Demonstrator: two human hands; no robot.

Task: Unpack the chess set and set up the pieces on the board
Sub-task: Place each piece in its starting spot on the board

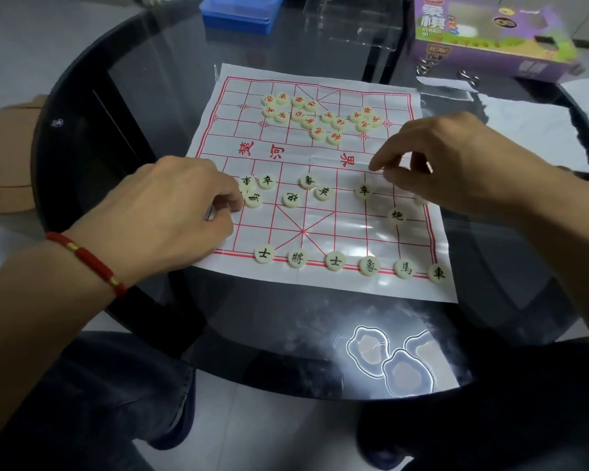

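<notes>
Board: a paper xiangqi board [320,212] is laid flat on the dark glass desk [123,107], its river band running left to right between the two hands.
Placed row: six black-lettered pieces [334,260] are lined along the near edge, from the left advisor to the chariot at the right corner; the three leftmost points of that row are still unfilled.
Loose black pieces: a scattered group [291,198] is left on the near half, lying beyond the finished row and mostly to the left of centre.
Key relation: the unfilled points lie near the left hand, and the horse piece [254,199] is found just beside its fingertips, so the left hand is judged the nearer one for the next placement.
Left hand: the left hand [170,212] is held knuckles up at the board's left edge, fingers curled down by the horse; whether a piece is gripped cannot be told.
Right hand: the right hand [449,161] is hovered over the right side near the river, fingertips drawn together; what is pinched, if anything, cannot be told.
Red pieces: an unsorted cluster [320,115] is heaped on the far half.
Surroundings: a purple game box [490,32] and a blue plastic box [238,11] are set beyond the board, well apart from the hands.
Obstruction: nothing is seen between the loose pieces and the open points.
</notes>
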